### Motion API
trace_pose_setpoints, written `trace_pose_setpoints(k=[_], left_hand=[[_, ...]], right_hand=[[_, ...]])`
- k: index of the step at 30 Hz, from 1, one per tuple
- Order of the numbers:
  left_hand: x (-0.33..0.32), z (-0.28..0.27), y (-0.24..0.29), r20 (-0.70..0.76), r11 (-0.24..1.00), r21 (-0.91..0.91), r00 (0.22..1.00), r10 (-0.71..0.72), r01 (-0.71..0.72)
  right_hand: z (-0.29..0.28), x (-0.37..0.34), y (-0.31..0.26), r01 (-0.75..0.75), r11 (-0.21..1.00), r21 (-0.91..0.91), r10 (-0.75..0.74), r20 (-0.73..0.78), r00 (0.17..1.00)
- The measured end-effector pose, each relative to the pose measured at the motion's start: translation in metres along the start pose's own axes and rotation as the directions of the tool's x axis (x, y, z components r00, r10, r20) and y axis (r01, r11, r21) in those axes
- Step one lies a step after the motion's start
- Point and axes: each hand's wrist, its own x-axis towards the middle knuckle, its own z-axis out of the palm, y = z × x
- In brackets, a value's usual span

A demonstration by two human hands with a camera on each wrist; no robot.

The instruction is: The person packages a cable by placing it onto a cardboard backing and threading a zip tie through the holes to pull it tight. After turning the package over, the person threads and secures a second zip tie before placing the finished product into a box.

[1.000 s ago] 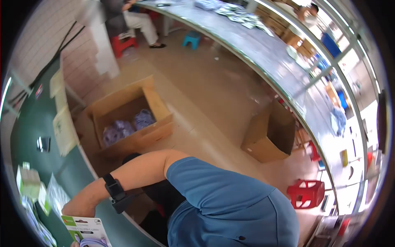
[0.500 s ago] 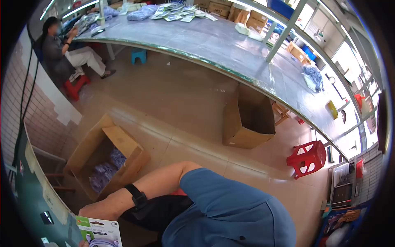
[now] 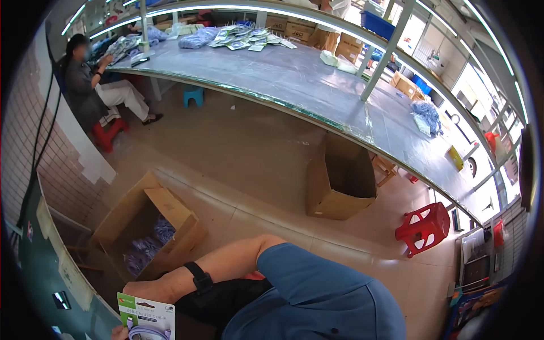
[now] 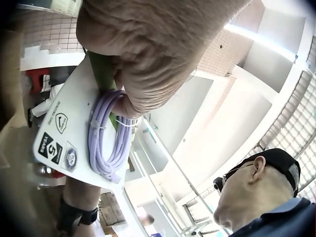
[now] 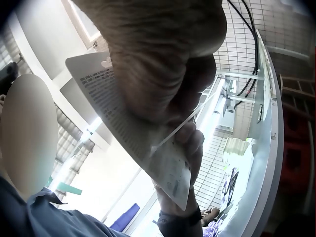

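A white and green USB-C cable card point(image 3: 146, 311) with a coiled lilac cable point(image 4: 108, 138) on its front is held up between both hands. My left hand point(image 4: 153, 54) grips it, the thumb against the coil; in the head view only a few left fingers point(image 3: 119, 333) show at the card's left edge. My right hand point(image 5: 163, 64) is behind the card, fingers curled against its printed back. A thin white tie point(image 5: 177, 129) sticks out from the back of the card toward the right fingers. Much of the right hand is hidden behind the card in the head view.
A green table point(image 3: 48, 266) with a phone point(image 3: 62, 300) lies at left. An open carton point(image 3: 190, 226) of lilac cables stands beside it; another carton point(image 3: 340, 195) and a red stool point(image 3: 425, 226) are farther right. A person sits by the long bench point(image 3: 243, 73).
The head view has swung right, away from the green table, and then settled. The card has shifted slightly right in view and stays in both hands.
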Motion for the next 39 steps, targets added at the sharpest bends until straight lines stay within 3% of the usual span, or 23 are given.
trace_pose_setpoints(k=[7, 11, 14, 15, 18, 22, 31, 34, 39], left_hand=[[-0.009, -0.003, -0.009, -0.020, 0.997, -0.077, 1.000, 0.005, -0.007], [-0.011, 0.001, -0.014, -0.046, 0.996, -0.002, 0.995, 0.091, -0.091], [-0.010, 0.006, -0.019, -0.020, 0.985, -0.105, 0.991, 0.135, -0.137], [-0.011, 0.005, -0.019, -0.023, 0.985, -0.103, 0.990, 0.138, -0.140], [-0.017, 0.005, -0.016, -0.006, 0.974, 0.016, 0.974, 0.224, -0.224], [-0.023, 0.004, 0.003, 0.049, 0.946, 0.172, 0.961, 0.271, -0.275], [-0.031, 0.000, 0.015, 0.013, 0.934, 0.273, 0.971, 0.237, -0.232], [-0.033, -0.003, -0.007, -0.004, 0.987, 0.060, 0.988, 0.153, -0.152], [-0.037, -0.003, -0.018, -0.033, 0.989, -0.017, 0.989, 0.144, -0.144]], right_hand=[[0.020, 0.001, 0.013, 0.064, 0.998, 0.001, -0.064, -0.019, 0.998], [0.030, 0.004, 0.020, -0.049, 0.993, 0.104, 0.054, -0.052, 0.997], [0.029, 0.011, 0.023, 0.140, 0.988, -0.063, -0.145, -0.090, 0.985], [0.030, 0.012, 0.025, 0.144, 0.988, -0.063, -0.150, -0.089, 0.985], [0.033, 0.016, 0.033, 0.284, 0.926, -0.250, -0.299, -0.022, 0.954], [0.043, 0.020, 0.037, 0.357, 0.867, -0.347, -0.392, -0.035, 0.919], [0.053, 0.031, 0.044, 0.343, 0.907, -0.245, -0.354, 0.003, 0.935], [0.059, 0.032, 0.042, 0.346, 0.882, -0.320, -0.369, -0.013, 0.929], [0.068, 0.035, 0.045, 0.338, 0.889, -0.308, -0.365, -0.032, 0.930]])
